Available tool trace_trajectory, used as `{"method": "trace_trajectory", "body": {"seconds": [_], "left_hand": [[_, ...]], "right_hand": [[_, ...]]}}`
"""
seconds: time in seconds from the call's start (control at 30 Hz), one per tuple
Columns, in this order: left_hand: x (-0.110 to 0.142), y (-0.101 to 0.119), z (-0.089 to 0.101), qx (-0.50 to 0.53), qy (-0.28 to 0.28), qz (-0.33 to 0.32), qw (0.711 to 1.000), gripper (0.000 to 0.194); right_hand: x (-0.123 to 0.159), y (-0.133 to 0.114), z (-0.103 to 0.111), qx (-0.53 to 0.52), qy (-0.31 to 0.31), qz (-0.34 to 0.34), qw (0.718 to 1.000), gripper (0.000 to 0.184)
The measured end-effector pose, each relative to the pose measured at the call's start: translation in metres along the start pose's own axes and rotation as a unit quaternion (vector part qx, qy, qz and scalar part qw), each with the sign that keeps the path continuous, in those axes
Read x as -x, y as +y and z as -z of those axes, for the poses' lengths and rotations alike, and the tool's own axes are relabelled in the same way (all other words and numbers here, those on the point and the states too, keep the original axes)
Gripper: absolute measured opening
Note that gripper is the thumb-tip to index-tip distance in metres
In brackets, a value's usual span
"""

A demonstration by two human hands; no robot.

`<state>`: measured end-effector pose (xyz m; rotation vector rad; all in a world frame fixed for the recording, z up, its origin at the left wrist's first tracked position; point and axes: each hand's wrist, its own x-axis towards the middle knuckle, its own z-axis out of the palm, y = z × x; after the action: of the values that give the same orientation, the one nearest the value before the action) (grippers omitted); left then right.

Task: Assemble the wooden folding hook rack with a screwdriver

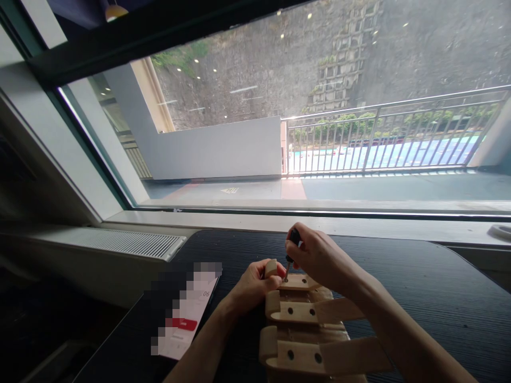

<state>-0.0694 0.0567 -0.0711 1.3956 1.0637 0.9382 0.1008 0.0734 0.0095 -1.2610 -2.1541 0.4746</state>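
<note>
A pale wooden assembly point(303, 330) of several slats with round holes lies on the dark table point(439, 287) in front of me. My left hand point(251, 284) is closed around the far left end of the top slat and steadies it. My right hand point(319, 255) is wrapped round a small black-handled screwdriver point(293, 242), held upright. Its tip rests on the top slat right beside my left thumb.
A white and red printed leaflet point(187, 319) lies on the table left of the wood. A wide window with a sill point(279, 221) runs behind the table. A white vent grille point(128, 242) sits at the left.
</note>
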Motion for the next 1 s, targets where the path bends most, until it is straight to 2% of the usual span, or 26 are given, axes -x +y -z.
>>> {"method": "trace_trajectory", "body": {"seconds": [0.2,0.47,1.0], "left_hand": [[-0.0014,-0.004,0.0,0.012,-0.004,-0.012,1.0,0.011],[-0.0008,-0.0021,0.0024,0.057,-0.038,-0.013,0.998,0.015],[-0.0006,-0.0009,0.0052,0.03,-0.024,0.001,0.999,0.018]], "right_hand": [[-0.0013,0.0027,-0.0026,-0.035,-0.001,0.011,0.999,0.015],[-0.0021,0.004,-0.0081,-0.004,0.001,0.003,1.0,0.014],[-0.0038,0.0094,-0.0082,-0.001,-0.001,-0.024,1.0,0.015]]}}
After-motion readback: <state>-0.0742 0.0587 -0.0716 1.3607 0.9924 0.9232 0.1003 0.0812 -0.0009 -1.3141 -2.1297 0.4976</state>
